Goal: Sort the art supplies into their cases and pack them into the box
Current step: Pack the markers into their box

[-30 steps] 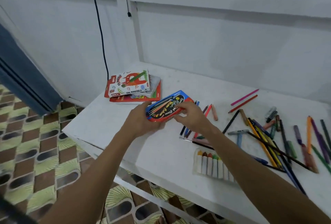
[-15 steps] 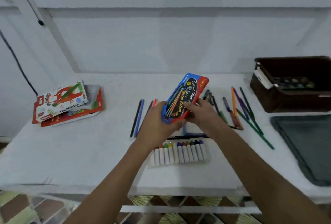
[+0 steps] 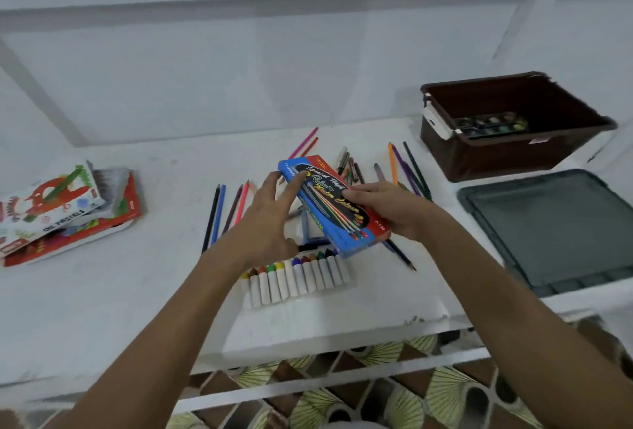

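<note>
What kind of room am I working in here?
Likely a home, not a studio, though that's a guess: a plain white table against a white panelled wall, patterned floor tiles below, and household art supplies such as an oil pastels box.

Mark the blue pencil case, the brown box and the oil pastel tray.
blue pencil case (image 3: 334,204): head view, middle of its printed front.
brown box (image 3: 496,158): head view, its front wall.
oil pastel tray (image 3: 298,279): head view, the white pastel wrappers.
</note>
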`<state>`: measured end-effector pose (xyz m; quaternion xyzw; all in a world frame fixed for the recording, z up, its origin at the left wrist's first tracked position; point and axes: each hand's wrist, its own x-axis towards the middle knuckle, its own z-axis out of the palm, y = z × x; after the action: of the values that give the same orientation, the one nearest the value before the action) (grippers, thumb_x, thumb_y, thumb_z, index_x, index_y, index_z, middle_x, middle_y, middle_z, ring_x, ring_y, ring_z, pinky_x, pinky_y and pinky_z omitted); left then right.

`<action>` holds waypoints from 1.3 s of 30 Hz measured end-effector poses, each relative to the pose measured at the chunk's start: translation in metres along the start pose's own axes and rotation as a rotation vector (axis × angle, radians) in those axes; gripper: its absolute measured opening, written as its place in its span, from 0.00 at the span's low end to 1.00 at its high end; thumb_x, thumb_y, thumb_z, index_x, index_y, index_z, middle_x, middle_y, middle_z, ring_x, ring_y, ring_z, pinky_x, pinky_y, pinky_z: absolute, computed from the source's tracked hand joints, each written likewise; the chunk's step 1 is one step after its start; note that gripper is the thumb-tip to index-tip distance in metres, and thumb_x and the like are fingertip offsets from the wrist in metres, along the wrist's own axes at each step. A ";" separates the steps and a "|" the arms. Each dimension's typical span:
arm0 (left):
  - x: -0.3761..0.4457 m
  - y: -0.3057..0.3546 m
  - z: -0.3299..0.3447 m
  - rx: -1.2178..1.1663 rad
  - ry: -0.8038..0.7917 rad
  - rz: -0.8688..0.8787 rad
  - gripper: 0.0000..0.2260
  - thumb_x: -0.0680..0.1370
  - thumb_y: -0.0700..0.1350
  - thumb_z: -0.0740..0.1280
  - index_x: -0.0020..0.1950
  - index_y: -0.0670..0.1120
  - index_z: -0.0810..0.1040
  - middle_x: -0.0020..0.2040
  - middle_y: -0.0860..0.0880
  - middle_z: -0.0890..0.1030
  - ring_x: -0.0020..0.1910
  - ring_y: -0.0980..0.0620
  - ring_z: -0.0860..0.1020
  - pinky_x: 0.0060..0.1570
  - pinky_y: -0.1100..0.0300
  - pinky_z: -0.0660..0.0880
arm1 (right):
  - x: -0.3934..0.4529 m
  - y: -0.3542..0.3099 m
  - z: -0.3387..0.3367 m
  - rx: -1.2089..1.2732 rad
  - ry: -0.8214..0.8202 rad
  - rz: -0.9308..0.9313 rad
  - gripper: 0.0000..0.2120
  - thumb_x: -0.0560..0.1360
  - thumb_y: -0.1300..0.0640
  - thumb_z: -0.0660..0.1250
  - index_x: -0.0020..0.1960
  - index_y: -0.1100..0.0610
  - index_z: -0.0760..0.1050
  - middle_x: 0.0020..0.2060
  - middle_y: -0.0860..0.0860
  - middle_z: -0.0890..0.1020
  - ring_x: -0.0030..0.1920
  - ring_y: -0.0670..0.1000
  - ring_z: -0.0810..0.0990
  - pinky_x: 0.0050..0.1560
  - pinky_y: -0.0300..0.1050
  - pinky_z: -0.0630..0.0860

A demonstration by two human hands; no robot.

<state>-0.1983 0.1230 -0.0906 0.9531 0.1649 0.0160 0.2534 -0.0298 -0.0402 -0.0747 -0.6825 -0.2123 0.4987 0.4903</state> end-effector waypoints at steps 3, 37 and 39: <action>-0.004 -0.011 0.000 0.124 0.102 -0.037 0.49 0.68 0.47 0.75 0.77 0.58 0.43 0.76 0.48 0.45 0.74 0.42 0.53 0.69 0.49 0.66 | 0.009 -0.002 0.012 -0.018 -0.035 0.016 0.17 0.76 0.50 0.66 0.59 0.60 0.75 0.49 0.58 0.84 0.45 0.53 0.84 0.45 0.45 0.81; -0.040 -0.011 0.041 0.202 -0.187 -0.073 0.43 0.66 0.66 0.71 0.75 0.53 0.58 0.68 0.53 0.66 0.67 0.50 0.64 0.67 0.49 0.64 | -0.023 0.037 -0.048 -1.202 0.018 -0.189 0.51 0.62 0.53 0.79 0.75 0.49 0.52 0.66 0.45 0.54 0.68 0.49 0.56 0.70 0.46 0.62; -0.036 -0.011 0.042 0.229 -0.192 -0.059 0.42 0.67 0.66 0.71 0.75 0.52 0.59 0.66 0.52 0.68 0.65 0.50 0.66 0.65 0.50 0.66 | -0.026 0.042 -0.053 -1.179 0.000 -0.170 0.52 0.62 0.54 0.79 0.76 0.48 0.51 0.67 0.44 0.54 0.69 0.49 0.56 0.71 0.47 0.63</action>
<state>-0.2310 0.1002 -0.1308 0.9676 0.1688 -0.1014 0.1579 -0.0023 -0.1026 -0.0981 -0.8203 -0.5073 0.2556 0.0668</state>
